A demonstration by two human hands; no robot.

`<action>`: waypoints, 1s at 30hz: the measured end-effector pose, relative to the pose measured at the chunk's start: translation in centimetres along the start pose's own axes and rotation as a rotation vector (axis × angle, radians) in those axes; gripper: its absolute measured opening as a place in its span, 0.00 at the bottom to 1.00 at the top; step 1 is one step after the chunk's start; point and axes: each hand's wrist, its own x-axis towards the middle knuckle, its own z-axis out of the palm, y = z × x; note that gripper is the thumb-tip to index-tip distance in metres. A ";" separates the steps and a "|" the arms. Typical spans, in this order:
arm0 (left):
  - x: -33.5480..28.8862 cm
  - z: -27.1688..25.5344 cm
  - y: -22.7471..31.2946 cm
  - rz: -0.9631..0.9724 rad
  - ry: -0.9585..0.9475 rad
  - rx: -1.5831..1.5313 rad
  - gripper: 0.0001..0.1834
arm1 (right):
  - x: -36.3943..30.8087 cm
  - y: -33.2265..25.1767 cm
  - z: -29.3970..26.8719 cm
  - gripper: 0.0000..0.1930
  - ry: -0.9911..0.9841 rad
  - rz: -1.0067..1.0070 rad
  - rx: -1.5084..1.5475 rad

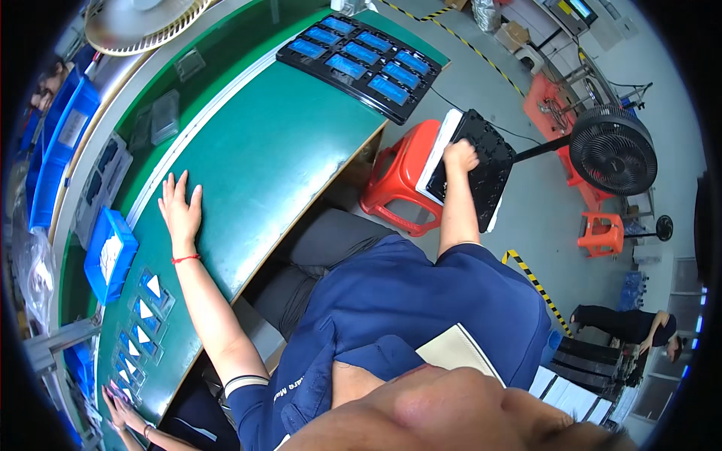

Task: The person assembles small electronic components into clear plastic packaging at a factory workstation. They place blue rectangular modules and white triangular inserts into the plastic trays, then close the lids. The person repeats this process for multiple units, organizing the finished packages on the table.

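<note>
My left hand lies flat on the green tabletop, fingers spread, holding nothing. Off to the right, my right hand is closed over a black plastic tray; what its curled fingers hold, if anything, is hidden. That tray rests on white sheets atop a red stool beside the table. At the table's far end sits another black tray, its compartments filled with several blue rectangular panels.
Left of me stand a blue bin with white pieces and a row of blue parts with white triangles. A co-worker's hands are at lower left. A black fan stands right; a pale fan is upper left.
</note>
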 end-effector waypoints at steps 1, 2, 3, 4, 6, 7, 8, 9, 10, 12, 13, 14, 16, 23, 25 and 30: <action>0.0 0.0 0.0 0.000 -0.005 -0.002 0.28 | -1.2 0.6 2.0 0.20 0.047 -0.014 0.005; -0.1 -0.1 -0.1 -0.009 -0.006 -0.001 0.28 | -2.3 0.5 2.4 0.21 0.141 -0.083 -0.024; -0.1 -0.1 -0.2 -0.009 -0.009 0.001 0.28 | -2.7 0.6 2.6 0.21 0.149 -0.098 -0.030; -0.1 -0.1 -0.2 -0.009 -0.012 0.003 0.28 | -2.7 0.7 2.7 0.21 0.156 -0.112 -0.036; 0.0 -0.1 -0.2 -0.009 -0.015 0.008 0.28 | -1.4 0.6 2.6 0.21 0.126 -0.093 -0.042; 0.0 -0.1 -0.2 -0.010 -0.015 0.009 0.28 | -1.2 0.7 2.6 0.21 0.110 -0.083 -0.047; 0.0 -0.2 -0.2 -0.010 -0.015 0.011 0.28 | -1.4 1.1 2.5 0.21 0.099 -0.089 -0.045; -0.1 -0.1 -0.3 -0.010 -0.015 0.014 0.28 | -1.5 1.2 2.3 0.20 0.091 -0.099 -0.042; -0.1 -0.1 -0.4 -0.009 -0.016 0.017 0.28 | -1.6 1.3 2.0 0.20 0.084 -0.109 -0.038; -0.1 -0.1 -0.3 -0.005 -0.014 0.015 0.27 | -2.4 1.5 1.7 0.19 0.081 -0.137 -0.059; 0.0 -0.1 -0.2 -0.001 -0.011 0.011 0.27 | -2.8 1.6 1.6 0.19 0.077 -0.152 -0.057; 0.1 -0.1 0.0 0.002 -0.008 0.007 0.27 | -2.9 1.6 1.5 0.19 0.074 -0.167 -0.056; 0.0 -0.2 0.1 0.001 -0.008 0.005 0.27 | -3.0 1.4 1.3 0.19 0.041 -0.167 -0.066; -0.4 -0.1 -1.0 0.085 0.103 0.026 0.26 | -1.1 0.7 1.5 0.19 -0.060 -0.156 -0.109; -0.5 -1.2 0.1 0.099 0.113 0.026 0.25 | -1.7 0.5 0.4 0.22 -0.123 -0.214 -0.113; -0.4 -0.7 1.1 -0.003 0.040 -0.031 0.27 | -1.8 1.7 -0.6 0.25 -0.177 -0.216 -0.079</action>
